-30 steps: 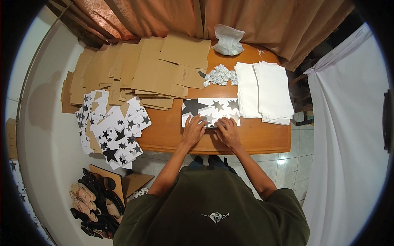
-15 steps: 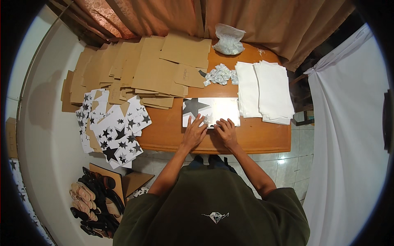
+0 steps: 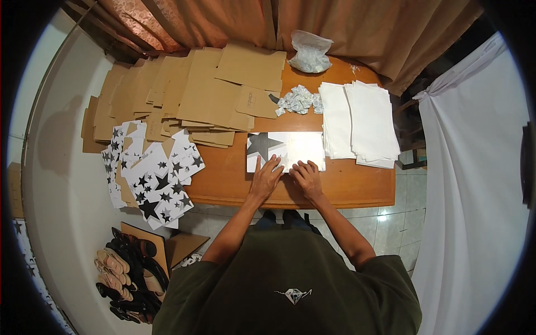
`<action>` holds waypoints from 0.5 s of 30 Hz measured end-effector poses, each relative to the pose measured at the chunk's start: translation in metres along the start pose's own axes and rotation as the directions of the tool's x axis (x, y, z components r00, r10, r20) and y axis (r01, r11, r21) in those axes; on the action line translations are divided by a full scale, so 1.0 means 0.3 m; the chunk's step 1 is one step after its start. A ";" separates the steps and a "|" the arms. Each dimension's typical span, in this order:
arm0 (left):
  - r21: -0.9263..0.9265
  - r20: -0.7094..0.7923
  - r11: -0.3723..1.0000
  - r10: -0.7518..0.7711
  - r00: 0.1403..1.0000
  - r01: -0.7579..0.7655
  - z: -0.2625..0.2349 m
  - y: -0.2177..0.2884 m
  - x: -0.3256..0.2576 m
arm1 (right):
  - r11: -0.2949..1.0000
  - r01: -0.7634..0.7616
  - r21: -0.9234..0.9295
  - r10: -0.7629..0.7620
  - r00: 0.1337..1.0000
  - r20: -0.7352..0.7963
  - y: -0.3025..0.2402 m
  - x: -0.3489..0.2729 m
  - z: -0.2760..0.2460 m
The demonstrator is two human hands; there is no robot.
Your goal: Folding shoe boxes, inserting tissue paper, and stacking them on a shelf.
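In front of me on the wooden table lies a flat, white rectangular box (image 3: 276, 142) with a large black star at its left end and a bright glare on its right part. My left hand (image 3: 267, 180) rests on the box's near edge, fingers stretched out over its top. Beside it, my right hand (image 3: 306, 178) touches the same near edge with its fingers apart and slightly bent. Neither hand grips anything. The fingers hide part of the box's front side.
Brown cardboard sheets (image 3: 209, 92) pile up at the back left, with star-printed pieces (image 3: 162, 181) nearer. Small white packets (image 3: 298, 99) and a plastic bag (image 3: 310, 53) sit behind the box. White paper stacks (image 3: 373, 123) lie right. Several shoes (image 3: 134, 273) stand lower left.
The hands stay at the box's near edge, with only a slight shift of the fingers. The whole view has moved a little; nothing else visibly differs.
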State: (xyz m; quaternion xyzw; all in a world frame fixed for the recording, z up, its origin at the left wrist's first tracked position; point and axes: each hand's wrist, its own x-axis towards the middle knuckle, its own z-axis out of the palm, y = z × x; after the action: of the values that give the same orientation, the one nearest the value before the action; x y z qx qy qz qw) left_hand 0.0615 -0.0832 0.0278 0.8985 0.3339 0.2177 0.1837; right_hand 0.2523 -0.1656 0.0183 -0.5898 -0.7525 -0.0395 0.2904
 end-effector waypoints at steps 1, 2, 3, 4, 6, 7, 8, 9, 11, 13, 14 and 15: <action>0.001 0.004 1.000 -0.006 1.000 0.006 0.009 -0.009 -0.007 | 1.000 0.000 0.006 0.000 1.000 0.003 0.003 -0.002 0.007; 0.032 -0.009 0.999 0.013 1.000 -0.013 0.011 -0.012 -0.006 | 1.000 0.023 -0.007 -0.023 1.000 0.003 0.007 0.004 0.007; 0.063 -0.020 0.998 0.031 0.999 -0.030 0.013 -0.014 -0.008 | 0.999 0.046 -0.019 -0.046 0.999 0.003 0.009 0.008 0.009; 0.081 -0.023 0.995 0.054 0.998 -0.052 0.014 -0.015 -0.014 | 0.999 0.051 -0.019 -0.051 0.999 0.012 0.005 0.008 0.011; 0.113 -0.008 0.991 0.079 0.997 -0.078 0.011 -0.007 -0.005 | 0.997 0.059 -0.049 -0.059 0.998 0.005 0.020 0.000 0.023; 0.145 0.003 0.983 0.111 0.994 -0.110 0.010 -0.007 0.005 | 0.994 0.069 -0.085 -0.069 0.998 -0.007 0.031 0.000 0.030; 0.163 -0.025 0.978 0.138 0.990 -0.132 0.010 -0.035 -0.007 | 0.994 0.099 -0.054 -0.099 0.995 0.008 0.015 0.028 0.016; 0.166 -0.022 0.978 0.128 0.992 -0.123 0.013 -0.039 0.001 | 0.994 0.102 -0.044 -0.102 0.995 0.011 0.022 0.029 0.019; 0.181 -0.017 0.969 0.173 0.985 -0.168 0.023 -0.040 0.012 | 0.994 0.090 -0.055 -0.090 0.996 -0.007 0.032 0.024 0.020; 0.191 -0.016 0.967 0.175 0.984 -0.169 0.022 -0.040 0.011 | 0.995 0.082 -0.050 -0.081 0.997 0.007 0.024 0.020 0.025; 0.180 -0.005 0.970 0.168 0.986 -0.165 0.024 -0.036 0.013 | 0.996 0.055 -0.071 -0.052 0.998 0.043 0.020 0.016 0.023; 0.170 0.004 0.972 0.164 0.986 -0.163 0.024 -0.029 0.020 | 0.995 0.029 -0.097 -0.021 0.997 0.077 0.019 0.014 0.014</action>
State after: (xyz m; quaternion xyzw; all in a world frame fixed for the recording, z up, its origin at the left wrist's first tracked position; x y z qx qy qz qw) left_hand 0.0647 -0.0741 0.0193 0.9343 0.2769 0.2074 0.0864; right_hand 0.2554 -0.1584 0.0153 -0.5949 -0.7675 -0.0578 0.2318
